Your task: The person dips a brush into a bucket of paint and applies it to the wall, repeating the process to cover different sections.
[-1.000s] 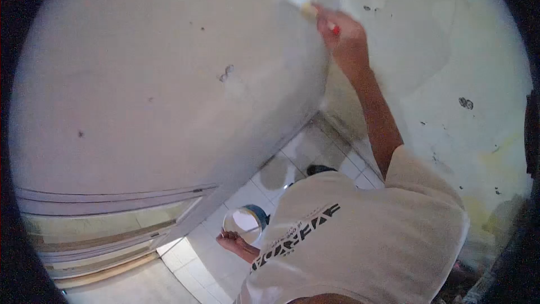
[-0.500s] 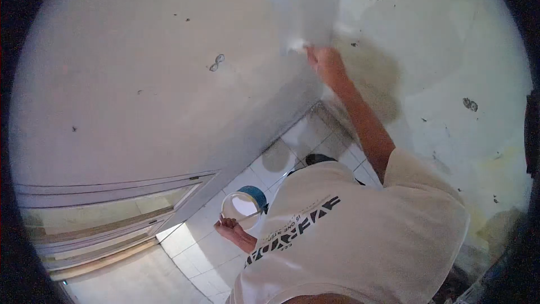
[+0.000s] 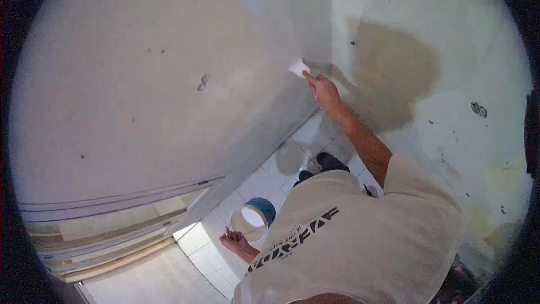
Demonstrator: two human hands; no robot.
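Observation:
My right hand (image 3: 324, 91) is closed around a paintbrush (image 3: 300, 68), whose pale head is against the grey-white wall (image 3: 169, 107) near the corner. Low on the left, my left hand (image 3: 236, 242) has its fingers curled at the near side of a blue bucket (image 3: 264, 207) with white paint inside. It appears to grip the bucket's handle, though the handle itself is hard to make out. The bucket is in front of my shirt, above the floor tiles.
A second wall (image 3: 405, 67) meets the first at the corner and bears a large brownish patch and chipped spots. White floor tiles (image 3: 275, 169) run along the wall's foot. A framed opening with rails (image 3: 112, 219) is at lower left. My dark shoes (image 3: 332, 162) stand near the corner.
My right hand and the brush have moved down along the wall beside the corner. The bucket has shifted slightly right and down in view, and the view itself has turned a little.

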